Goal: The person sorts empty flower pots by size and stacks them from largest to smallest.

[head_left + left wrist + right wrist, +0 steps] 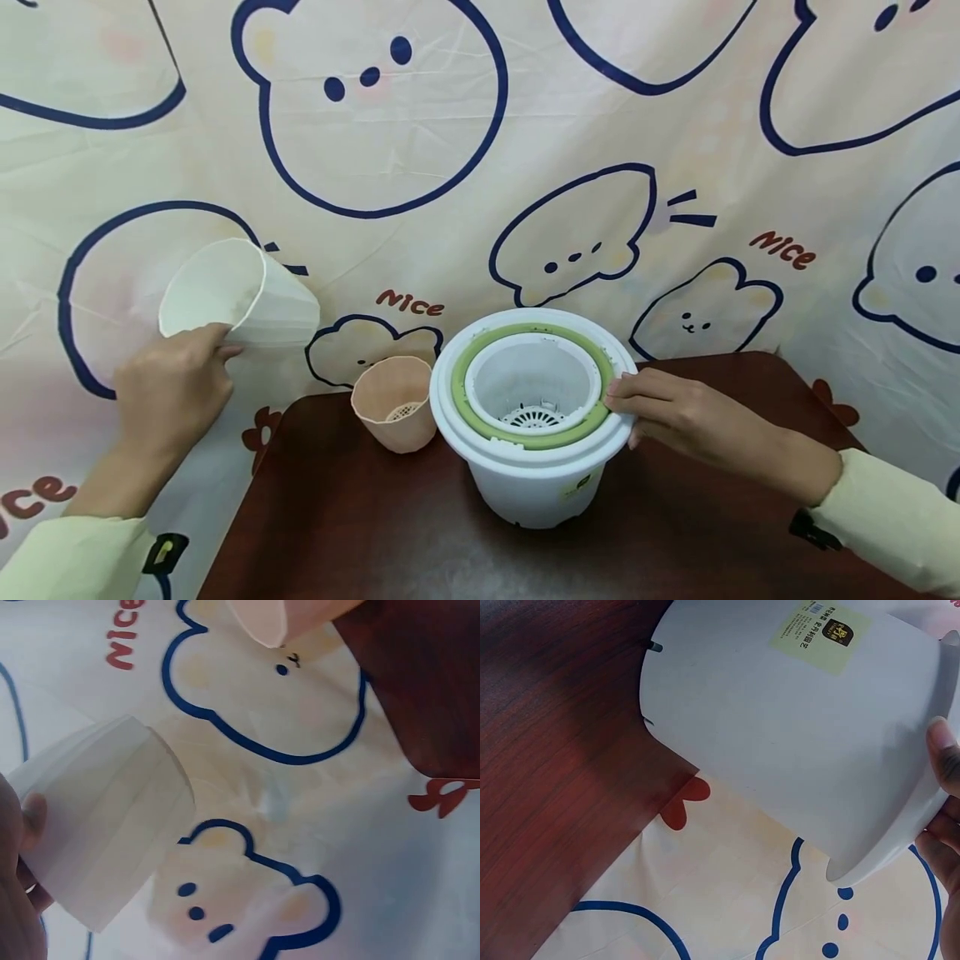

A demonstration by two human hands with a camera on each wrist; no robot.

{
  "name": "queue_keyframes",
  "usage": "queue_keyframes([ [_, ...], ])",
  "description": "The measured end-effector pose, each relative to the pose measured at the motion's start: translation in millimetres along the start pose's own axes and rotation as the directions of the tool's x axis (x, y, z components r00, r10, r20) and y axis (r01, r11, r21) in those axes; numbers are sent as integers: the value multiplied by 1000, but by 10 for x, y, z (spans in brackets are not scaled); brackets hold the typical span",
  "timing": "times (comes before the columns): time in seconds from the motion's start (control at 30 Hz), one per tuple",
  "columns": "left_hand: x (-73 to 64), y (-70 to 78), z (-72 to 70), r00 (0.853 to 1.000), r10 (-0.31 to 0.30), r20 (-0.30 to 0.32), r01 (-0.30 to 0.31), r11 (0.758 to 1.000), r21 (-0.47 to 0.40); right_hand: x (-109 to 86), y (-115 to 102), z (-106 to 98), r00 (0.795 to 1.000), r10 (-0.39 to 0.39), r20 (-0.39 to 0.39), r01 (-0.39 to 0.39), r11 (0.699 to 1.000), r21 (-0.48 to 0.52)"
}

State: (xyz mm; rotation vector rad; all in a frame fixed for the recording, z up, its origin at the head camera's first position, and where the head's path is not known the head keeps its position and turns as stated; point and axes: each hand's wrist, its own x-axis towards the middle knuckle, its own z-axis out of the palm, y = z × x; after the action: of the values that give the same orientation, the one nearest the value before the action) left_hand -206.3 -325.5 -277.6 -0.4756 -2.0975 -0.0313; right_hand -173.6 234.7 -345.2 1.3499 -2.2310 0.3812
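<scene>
My left hand (176,379) pinches the rim of a pale white flower pot (281,304), holding it tilted in the air left of the table. The left wrist view shows the ribbed outside of that pot (112,825). On the table, a large white pot (536,492) stands upright, with a green ring-edged pot (461,392) and a smaller white pot (532,367) with a slotted bottom nested inside it. My right hand (667,408) grips the right side of the large pot's rim, thumb on the outside. A yellow-green label (817,634) shows on its wall.
A pink-beige pot (397,408) with a perforated bottom stands close to the large pot's left side. The dark brown table (360,533) ends at the back against a cartoon-printed cloth (360,167).
</scene>
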Motion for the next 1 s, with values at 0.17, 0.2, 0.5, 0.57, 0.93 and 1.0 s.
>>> queue_keyframes([
  [0.17,92,131,-75,998,15,-53,-16,999,-32,-11,-8,-9,1000,19,12,-19,1000,14],
  [0.2,106,158,-85,998,21,-64,-23,999,-42,-12,-8,-10,1000,20,12,-20,1000,16],
  [0.5,220,371,-185,993,52,-104,-61,995,-85,-23,-2,5,1000,6,-9,-5,999,31],
  [0.57,253,426,-192,991,64,-115,-75,993,-92,-30,0,2,1000,10,-9,-9,999,39],
  [0.93,422,761,-196,977,157,-145,-178,973,-144,-32,4,3,1000,1,-15,-1,999,35],
  [1.0,450,823,-189,972,176,-157,-201,965,-166,-31,5,4,1000,-7,-18,7,1000,30],
])
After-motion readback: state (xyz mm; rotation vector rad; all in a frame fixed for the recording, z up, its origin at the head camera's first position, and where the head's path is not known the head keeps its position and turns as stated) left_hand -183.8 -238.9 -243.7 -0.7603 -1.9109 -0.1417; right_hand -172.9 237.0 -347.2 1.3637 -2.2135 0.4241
